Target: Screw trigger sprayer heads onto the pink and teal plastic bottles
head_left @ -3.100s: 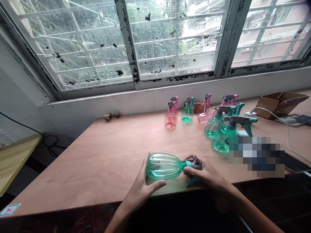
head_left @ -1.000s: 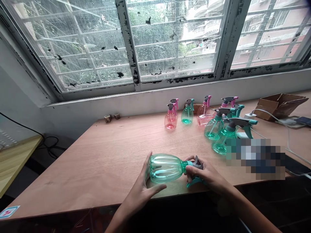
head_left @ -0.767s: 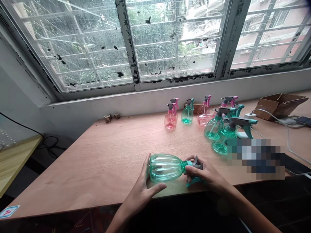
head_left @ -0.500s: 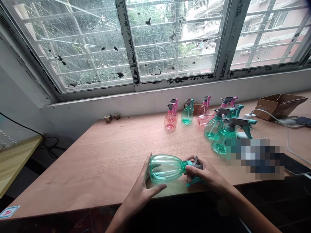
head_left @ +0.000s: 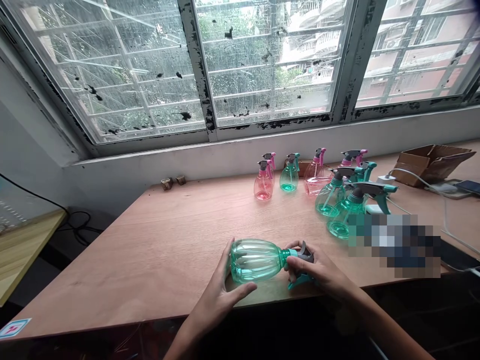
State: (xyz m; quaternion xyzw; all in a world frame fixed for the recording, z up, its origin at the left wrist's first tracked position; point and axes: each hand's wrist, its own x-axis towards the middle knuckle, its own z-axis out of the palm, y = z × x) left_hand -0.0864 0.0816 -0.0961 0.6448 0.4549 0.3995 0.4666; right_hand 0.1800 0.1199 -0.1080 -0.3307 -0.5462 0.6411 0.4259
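Observation:
A clear green spray bottle [head_left: 255, 260] lies on its side near the front edge of the wooden table [head_left: 157, 250], base to the left. My left hand [head_left: 219, 295] cups the bottle's base, fingers wrapped round it and thumb underneath. My right hand [head_left: 318, 272] is closed on the bottle's grey and teal trigger head [head_left: 302, 255] at the neck.
Several pink and green spray bottles [head_left: 339, 192] stand at the back right of the table. A cardboard box [head_left: 431, 160], white cables and a phone lie at the far right. A blurred patch [head_left: 393, 245] covers something right of my hands. Windows run along the back wall.
Almost nothing differs: both hands keep their hold on the lying green bottle, which has shifted only slightly.

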